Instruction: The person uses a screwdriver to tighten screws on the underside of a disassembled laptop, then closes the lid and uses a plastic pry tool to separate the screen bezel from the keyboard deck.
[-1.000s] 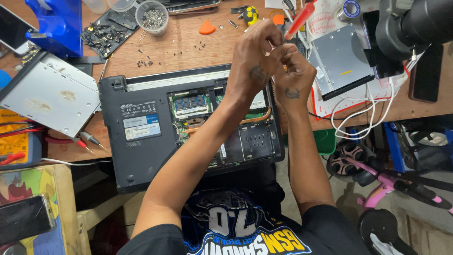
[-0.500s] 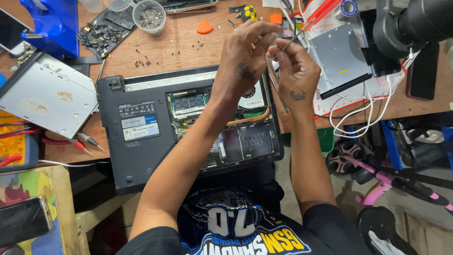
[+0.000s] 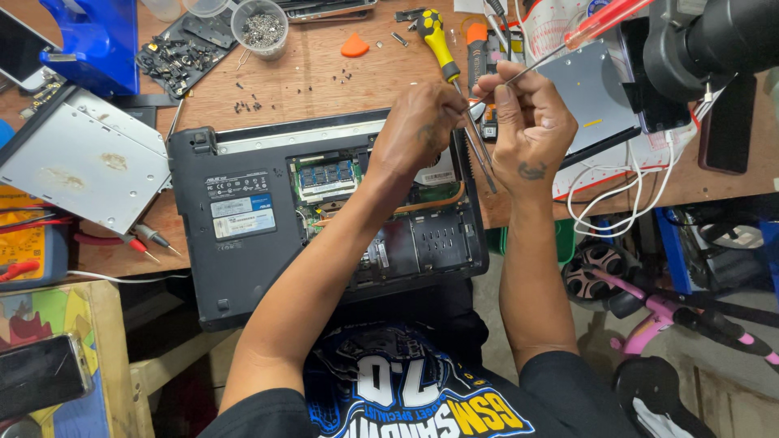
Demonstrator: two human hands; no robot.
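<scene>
The metal tweezers [image 3: 480, 154] hang above the right rear corner of the opened laptop [image 3: 243, 235], their fine points angled down toward the edge of the exposed board; they look light, stiff and springy, and slippery along the polished shanks, so the surest hold is probably midway up the legs, where a pinch closes the tips without twisting them. The left hand [image 3: 422, 130] is curled closed around their upper part, fingers bunched tight. Beside it, almost touching, the right hand [image 3: 531, 130] pinches the thin steel shaft of a red-handled screwdriver [image 3: 604, 20] between thumb and forefinger, the other fingers folded in; the handle points away toward the upper right. Whether the tweezer tips grip anything is too small to tell. Just behind the hands lies a yellow-and-black screwdriver [image 3: 438, 40] on the wooden bench [image 3: 324, 89], with an orange pick [image 3: 355, 46], scattered screws, and a removed optical drive [image 3: 81, 158] at the left.
</scene>
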